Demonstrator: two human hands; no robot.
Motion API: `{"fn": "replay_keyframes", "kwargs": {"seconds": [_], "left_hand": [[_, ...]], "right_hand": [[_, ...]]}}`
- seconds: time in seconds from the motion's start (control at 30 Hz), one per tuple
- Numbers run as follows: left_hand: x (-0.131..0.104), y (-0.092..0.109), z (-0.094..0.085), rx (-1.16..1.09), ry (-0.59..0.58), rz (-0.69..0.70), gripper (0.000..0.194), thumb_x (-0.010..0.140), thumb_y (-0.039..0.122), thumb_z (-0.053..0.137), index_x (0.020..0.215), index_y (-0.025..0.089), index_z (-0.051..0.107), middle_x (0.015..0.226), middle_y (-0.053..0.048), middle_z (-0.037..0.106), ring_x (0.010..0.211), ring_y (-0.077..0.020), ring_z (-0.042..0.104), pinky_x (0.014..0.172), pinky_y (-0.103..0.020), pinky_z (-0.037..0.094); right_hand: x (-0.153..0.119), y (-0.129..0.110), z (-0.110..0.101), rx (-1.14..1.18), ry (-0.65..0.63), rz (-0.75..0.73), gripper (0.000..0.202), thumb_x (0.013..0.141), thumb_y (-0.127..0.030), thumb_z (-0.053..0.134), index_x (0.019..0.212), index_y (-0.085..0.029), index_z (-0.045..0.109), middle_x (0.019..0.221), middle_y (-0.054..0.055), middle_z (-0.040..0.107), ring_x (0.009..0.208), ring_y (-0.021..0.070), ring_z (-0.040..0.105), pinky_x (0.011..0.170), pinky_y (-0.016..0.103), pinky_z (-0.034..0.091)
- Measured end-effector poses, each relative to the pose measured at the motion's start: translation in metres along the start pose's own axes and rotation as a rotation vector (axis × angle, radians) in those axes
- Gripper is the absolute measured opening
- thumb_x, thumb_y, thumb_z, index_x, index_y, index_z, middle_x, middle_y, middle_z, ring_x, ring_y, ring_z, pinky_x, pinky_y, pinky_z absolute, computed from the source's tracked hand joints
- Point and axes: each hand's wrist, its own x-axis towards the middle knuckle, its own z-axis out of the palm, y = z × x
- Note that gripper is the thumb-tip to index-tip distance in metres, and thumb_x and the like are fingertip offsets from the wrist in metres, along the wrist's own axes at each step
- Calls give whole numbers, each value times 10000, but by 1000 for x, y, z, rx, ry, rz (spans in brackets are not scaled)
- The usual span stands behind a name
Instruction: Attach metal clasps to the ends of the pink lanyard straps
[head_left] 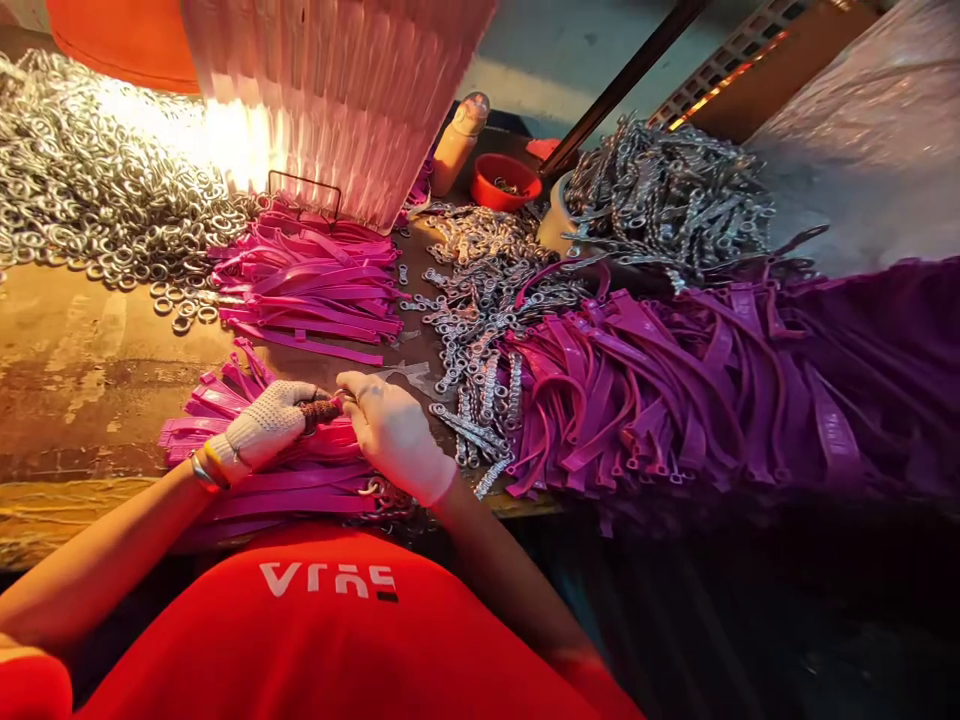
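Observation:
My left hand [268,425], in a white dotted glove, is closed around a dark brown ridged tool handle [319,411]. Touching its far end is my right hand [397,430], in a pale glove, with the fingers pinched on something too small to make out, near a thin metal piece. Beneath both hands lies a bundle of magenta straps [300,488], with metal rings [382,495] at its right end. A second stack of magenta straps [315,280] lies just beyond the hands.
Loose metal rings [97,180] are heaped at the left. Metal links [487,300] and purple straps [645,380] spread to the right. Behind stand a red bowl [505,182], a bottle [459,145], a bucket [556,215] heaped with metal pieces and a corrugated sheet [330,90].

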Motion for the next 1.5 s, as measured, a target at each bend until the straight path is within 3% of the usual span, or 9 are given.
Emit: {"fn": "replay_keyframes", "kwargs": {"seconds": [0.1,0.17,0.27,0.43,0.73,0.97,1.17,1.37,1.5], "left_hand": [[-2,2,2,19,59,7,383,879,499,585,750,145,650,611,16,536,567,-113,402,513,-237,309],[-4,3,5,84,85,38,350,883,454,579,731,148,653,618,12,556,579,-115,417,518,-235,315],[-6,2,9,120,106,38,347,887,437,569,698,154,640,595,21,545,562,-112,402,510,-231,310],[-8,0,10,42,54,11,378,866,491,610,711,150,657,604,21,552,567,-112,414,501,-221,328],[-3,3,7,-12,86,-49,272,804,403,613,695,156,641,576,34,535,538,-107,400,487,-221,318],[5,-2,1,-63,-9,-25,298,784,450,656,773,163,734,692,-18,660,663,-162,532,609,-253,447],[14,-7,-6,-87,-133,-111,324,770,490,711,750,169,751,636,-3,635,555,-125,461,527,-234,368],[13,-3,-5,-61,-99,-63,317,784,474,710,752,161,739,701,-14,658,632,-145,502,576,-243,407],[9,-1,-2,-24,-112,-65,305,809,447,679,749,152,723,644,10,608,590,-125,445,538,-231,359]], "right_hand": [[2,0,-15,-14,-193,49,505,958,-339,591,1421,-180,469,1197,112,707,1038,249,679,855,315,479],[4,-1,-20,-72,-293,112,375,958,-360,569,1300,-209,551,1075,82,748,947,259,716,779,316,497],[8,-5,-19,-184,-347,113,231,993,-333,475,1114,-179,597,942,105,757,877,270,736,732,315,503],[9,-5,-11,-274,-397,-20,218,985,-285,434,1054,-128,568,861,159,736,799,283,743,676,313,512],[13,-3,4,-295,-374,-157,196,938,-174,423,1077,-90,533,813,183,719,786,310,740,624,339,517],[10,0,-11,-264,-388,-164,220,988,-293,446,1030,-125,582,811,152,729,789,286,736,629,313,482],[4,14,-9,-113,-276,-16,296,968,-479,559,1083,-211,613,905,47,751,870,222,717,665,273,415],[6,12,-9,-152,-196,-50,190,941,-324,575,1063,-187,621,1004,79,719,950,239,664,774,308,428],[9,9,-6,-200,-266,-81,198,936,-285,521,1031,-155,635,976,131,714,897,276,674,735,345,450]]}}
